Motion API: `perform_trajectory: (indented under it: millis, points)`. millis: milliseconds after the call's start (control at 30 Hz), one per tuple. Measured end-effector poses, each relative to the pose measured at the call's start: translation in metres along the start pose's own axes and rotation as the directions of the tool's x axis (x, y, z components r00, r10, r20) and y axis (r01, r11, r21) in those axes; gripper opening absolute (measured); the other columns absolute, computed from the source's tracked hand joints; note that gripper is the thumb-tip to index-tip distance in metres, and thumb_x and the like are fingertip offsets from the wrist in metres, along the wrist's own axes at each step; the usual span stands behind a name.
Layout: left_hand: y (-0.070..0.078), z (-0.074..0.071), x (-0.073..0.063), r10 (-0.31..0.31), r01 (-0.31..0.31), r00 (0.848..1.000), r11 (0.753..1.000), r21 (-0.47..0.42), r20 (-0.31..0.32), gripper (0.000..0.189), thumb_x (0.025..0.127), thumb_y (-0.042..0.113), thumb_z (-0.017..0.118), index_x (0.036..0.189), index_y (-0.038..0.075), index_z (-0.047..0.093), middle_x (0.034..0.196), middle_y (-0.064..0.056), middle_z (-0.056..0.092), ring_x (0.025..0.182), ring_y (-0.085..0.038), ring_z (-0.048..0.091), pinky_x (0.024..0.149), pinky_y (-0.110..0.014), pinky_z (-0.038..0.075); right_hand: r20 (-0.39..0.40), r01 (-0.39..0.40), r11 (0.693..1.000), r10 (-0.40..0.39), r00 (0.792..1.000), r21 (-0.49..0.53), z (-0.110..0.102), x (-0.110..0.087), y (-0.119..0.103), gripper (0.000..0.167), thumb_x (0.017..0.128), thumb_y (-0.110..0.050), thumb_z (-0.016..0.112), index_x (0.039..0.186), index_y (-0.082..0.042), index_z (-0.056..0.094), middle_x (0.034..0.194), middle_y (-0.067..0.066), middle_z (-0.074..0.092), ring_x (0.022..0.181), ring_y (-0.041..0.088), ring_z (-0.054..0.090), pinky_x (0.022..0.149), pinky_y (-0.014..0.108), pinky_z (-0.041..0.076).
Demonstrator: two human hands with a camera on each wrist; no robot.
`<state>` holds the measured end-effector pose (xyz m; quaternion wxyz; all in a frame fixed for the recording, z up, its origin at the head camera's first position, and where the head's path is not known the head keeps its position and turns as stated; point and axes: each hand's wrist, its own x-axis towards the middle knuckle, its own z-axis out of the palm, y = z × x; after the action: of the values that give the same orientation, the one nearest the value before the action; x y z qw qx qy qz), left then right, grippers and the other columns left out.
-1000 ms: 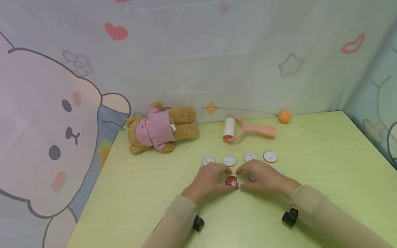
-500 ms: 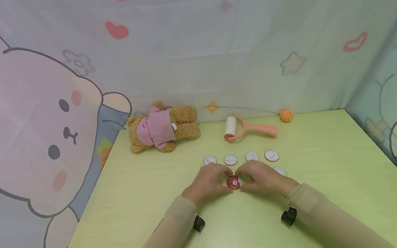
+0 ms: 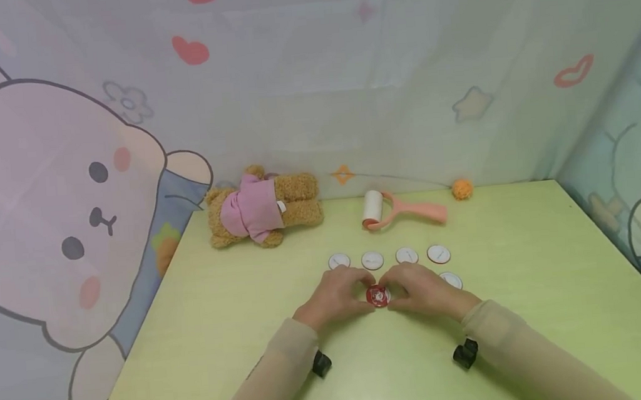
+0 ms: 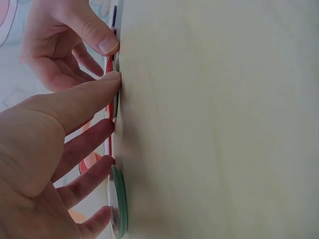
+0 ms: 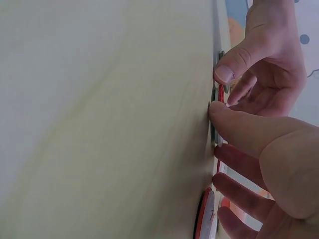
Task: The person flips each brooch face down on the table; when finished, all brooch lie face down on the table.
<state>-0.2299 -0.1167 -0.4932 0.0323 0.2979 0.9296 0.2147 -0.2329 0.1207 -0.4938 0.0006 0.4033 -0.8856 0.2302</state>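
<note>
A round red pin badge (image 3: 377, 296) with a pale picture lies face up at the middle of the table. My left hand (image 3: 336, 294) pinches its left side between thumb and bent index finger. From the opposite side my right hand (image 3: 425, 289) pinches it in the same way. In the left wrist view the red edge of the badge lies over a darker edge, low on the table, with both thumbs on the near side. A green-edged badge (image 4: 119, 201) sits by the left hand's outer fingers. Near the right hand's outer fingers is a red-edged badge (image 5: 205, 214).
Behind the hands, several white-backed badges (image 3: 439, 254) lie in a row, and another badge (image 3: 452, 281) shows beyond the right hand. Farther back are a teddy bear (image 3: 253, 208) in a pink top, a lint roller (image 3: 403, 211) and an orange ball (image 3: 462, 189).
Both hands have closed in on the red badge, the right one shifting slightly left. A white badge partly seen under the right hand is now hidden.
</note>
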Motion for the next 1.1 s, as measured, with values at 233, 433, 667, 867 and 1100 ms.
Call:
perform_trajectory:
  millis: [233,433,667,867,1100]
  points:
    - [-0.0011,0.0000,-0.0003,0.027,-0.027,1.000,1.000,0.005,-0.012,0.036,0.083,0.031,0.091,0.115,0.022,0.076,0.110,0.012,0.077,0.105,-0.012,0.065,0.094,-0.042,0.051,-0.018,0.018,1.000,-0.018,1.000,-0.001,0.0017,0.0007,-0.0029,0.029,0.086,-0.016,0.087,0.112,-0.011,0.076,0.109,0.000,0.076,0.103,0.018,0.068,0.094,0.043,0.055]
    - [-0.0017,0.0014,-0.0036,0.040,-0.040,0.999,0.999,0.000,-0.021,0.034,0.082,0.032,0.092,0.111,0.023,0.076,0.107,0.013,0.077,0.100,-0.010,0.065,0.091,-0.038,0.050,-0.010,0.014,1.000,-0.014,1.000,-0.016,0.0054,-0.0003,-0.0020,0.028,0.086,-0.016,0.088,0.111,-0.011,0.076,0.108,0.000,0.076,0.103,0.018,0.068,0.094,0.042,0.055]
    - [-0.0004,0.0004,-0.0036,0.042,-0.042,0.999,0.999,-0.011,-0.031,0.029,0.084,0.034,0.090,0.107,0.024,0.076,0.104,0.014,0.076,0.095,-0.008,0.064,0.087,-0.034,0.049,-0.010,0.002,1.000,-0.002,1.000,-0.006,0.0027,-0.0008,-0.0019,0.023,0.088,-0.018,0.086,0.109,-0.013,0.077,0.105,-0.003,0.076,0.096,0.017,0.068,0.088,0.039,0.055]
    - [-0.0028,0.0022,0.0005,0.041,-0.042,0.998,0.999,-0.022,-0.039,0.027,0.083,0.035,0.090,0.104,0.025,0.077,0.100,0.016,0.075,0.091,-0.006,0.063,0.085,-0.031,0.049,0.006,-0.011,1.000,0.010,1.000,0.027,-0.0014,-0.0005,-0.0002,0.019,0.089,-0.019,0.085,0.107,-0.015,0.078,0.101,-0.008,0.076,0.092,0.013,0.067,0.085,0.036,0.056]
    - [-0.0049,0.0020,0.0020,0.039,-0.040,0.999,0.999,-0.032,-0.026,0.030,0.083,0.035,0.091,0.107,0.023,0.077,0.101,0.016,0.075,0.092,-0.006,0.063,0.086,-0.031,0.049,0.010,-0.014,0.999,0.014,1.000,0.039,-0.0018,0.0005,0.0011,0.019,0.090,-0.022,0.085,0.107,-0.017,0.078,0.100,-0.010,0.075,0.087,0.010,0.064,0.081,0.032,0.054]
